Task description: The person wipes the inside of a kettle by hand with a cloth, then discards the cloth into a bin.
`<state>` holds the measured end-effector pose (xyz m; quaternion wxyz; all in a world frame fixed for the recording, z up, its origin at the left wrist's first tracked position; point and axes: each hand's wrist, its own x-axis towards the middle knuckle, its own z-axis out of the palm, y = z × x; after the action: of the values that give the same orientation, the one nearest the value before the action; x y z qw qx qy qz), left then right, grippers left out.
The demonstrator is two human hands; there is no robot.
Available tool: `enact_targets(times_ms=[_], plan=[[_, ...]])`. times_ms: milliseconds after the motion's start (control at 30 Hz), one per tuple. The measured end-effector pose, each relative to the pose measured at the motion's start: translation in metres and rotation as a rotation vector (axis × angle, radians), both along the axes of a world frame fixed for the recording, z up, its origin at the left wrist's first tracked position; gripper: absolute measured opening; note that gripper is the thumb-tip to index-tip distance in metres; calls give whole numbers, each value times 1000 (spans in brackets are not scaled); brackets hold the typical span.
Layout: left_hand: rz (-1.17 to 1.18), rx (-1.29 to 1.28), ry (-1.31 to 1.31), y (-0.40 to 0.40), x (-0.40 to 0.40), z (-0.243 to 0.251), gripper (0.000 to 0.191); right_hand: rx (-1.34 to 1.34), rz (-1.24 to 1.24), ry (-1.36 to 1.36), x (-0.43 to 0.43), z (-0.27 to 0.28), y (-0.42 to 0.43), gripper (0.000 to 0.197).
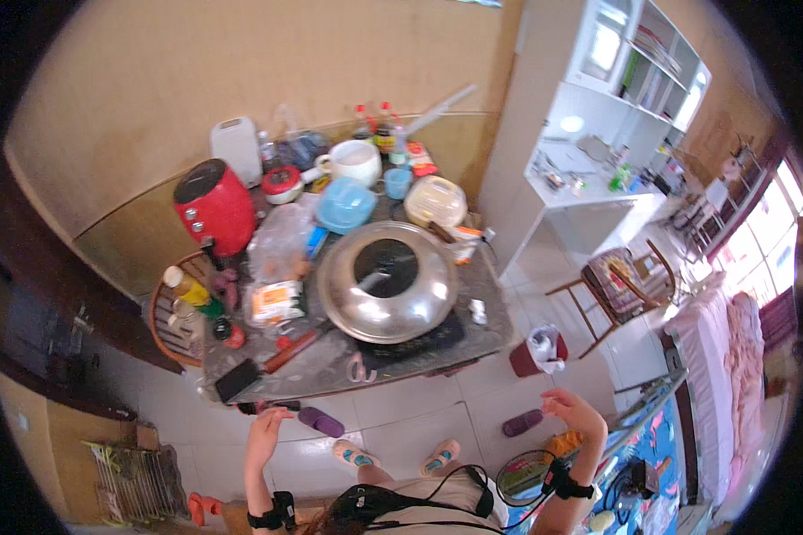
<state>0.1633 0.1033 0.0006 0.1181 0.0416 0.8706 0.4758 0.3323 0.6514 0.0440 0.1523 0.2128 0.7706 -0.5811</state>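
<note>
My left hand [265, 431] is raised in front of the table's near left corner, empty, with its fingers loosely bent. On the other side, my right hand [572, 411] hangs in the air above the floor, also empty. Before me stands a dark-topped table [401, 374]. A wok with a domed metal lid [415, 314] sits on a black cooker at its middle. A cleaver [241, 380] with a reddish handle lies near the front left edge. White-handled scissors [360, 369] rest at the front edge. A red air fryer [217, 207] stands at the back left.
Blue [346, 204] and cream [436, 202] plastic containers, a white pot [354, 162] and sauce bottles [385, 134] crowd the table's rear. An oil bottle [194, 292] stands left. A red waste bin [525, 359], purple slippers [321, 422] and a wooden chair [612, 281] are on the floor.
</note>
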Motion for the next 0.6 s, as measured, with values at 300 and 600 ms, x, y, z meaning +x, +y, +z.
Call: enact_targets(times_ms=[300, 600], plan=[[-335, -109, -151, 203, 4, 25, 41, -72, -319, 42, 104, 11, 137, 28], [-598, -146, -158, 364, -56, 45, 37, -20, -702, 284, 132, -5, 216, 22]])
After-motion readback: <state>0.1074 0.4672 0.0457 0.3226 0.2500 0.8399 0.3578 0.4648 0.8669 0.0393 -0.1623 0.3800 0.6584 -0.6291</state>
